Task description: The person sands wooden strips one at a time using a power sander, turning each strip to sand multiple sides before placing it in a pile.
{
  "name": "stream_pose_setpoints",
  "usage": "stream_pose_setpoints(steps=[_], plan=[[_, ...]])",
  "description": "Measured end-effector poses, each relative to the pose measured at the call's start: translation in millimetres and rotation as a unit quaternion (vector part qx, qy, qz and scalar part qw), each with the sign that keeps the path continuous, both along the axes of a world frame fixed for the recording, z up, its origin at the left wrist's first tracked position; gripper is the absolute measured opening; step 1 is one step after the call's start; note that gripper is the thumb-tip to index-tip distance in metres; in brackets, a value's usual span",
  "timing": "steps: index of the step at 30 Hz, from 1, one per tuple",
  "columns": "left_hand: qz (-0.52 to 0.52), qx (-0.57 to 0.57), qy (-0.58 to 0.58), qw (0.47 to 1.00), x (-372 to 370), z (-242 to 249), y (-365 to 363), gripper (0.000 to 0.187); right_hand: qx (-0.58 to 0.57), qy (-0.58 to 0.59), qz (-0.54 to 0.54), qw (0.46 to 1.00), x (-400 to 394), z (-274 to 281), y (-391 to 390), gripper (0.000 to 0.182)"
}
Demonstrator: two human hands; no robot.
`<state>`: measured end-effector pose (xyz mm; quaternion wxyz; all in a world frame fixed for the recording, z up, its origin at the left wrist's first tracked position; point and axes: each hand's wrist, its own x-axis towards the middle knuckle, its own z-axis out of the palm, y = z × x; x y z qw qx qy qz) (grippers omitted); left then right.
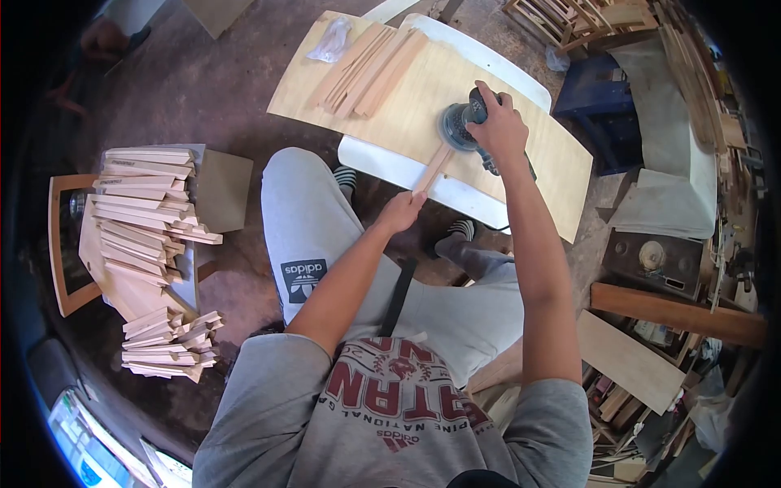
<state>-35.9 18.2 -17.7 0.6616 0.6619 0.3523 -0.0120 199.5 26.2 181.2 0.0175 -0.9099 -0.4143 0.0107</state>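
Note:
My right hand (500,122) is wrapped round the top of a dark orbital sander (460,126). The sander's round pad rests at the far end of a narrow wooden strip (436,166). With its fingers closed, my left hand (400,211) grips the near end of that strip, which sticks out past the board's near edge. Beneath the sander lies a pale plywood board (545,175), set on a white table (382,167). To the left on the board, several wooden strips (374,73) lie side by side, next to a clear plastic bag (329,41).
Stacked wooden pieces (146,203) stand at my left, with another bundle (171,342) below them. At the right are a blue bin (598,110), a speaker box (655,260) and a long brown beam (675,313). Wooden frames (569,20) sit at the far right.

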Motion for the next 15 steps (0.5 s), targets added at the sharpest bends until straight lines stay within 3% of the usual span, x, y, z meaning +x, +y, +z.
stream_pose_setpoints(steps=[2,15], plan=[[-0.014,0.021,0.025,0.999,2.1,0.6,-0.2,0.065,0.006,-0.005,0.007,1.000,-0.5,-2.4,1.4,0.091],[-0.027,0.058,0.073,0.995,1.4,26.6,2.6,0.065,0.036,-0.042,0.018,0.998,3.8,-5.9,17.3,0.085]])
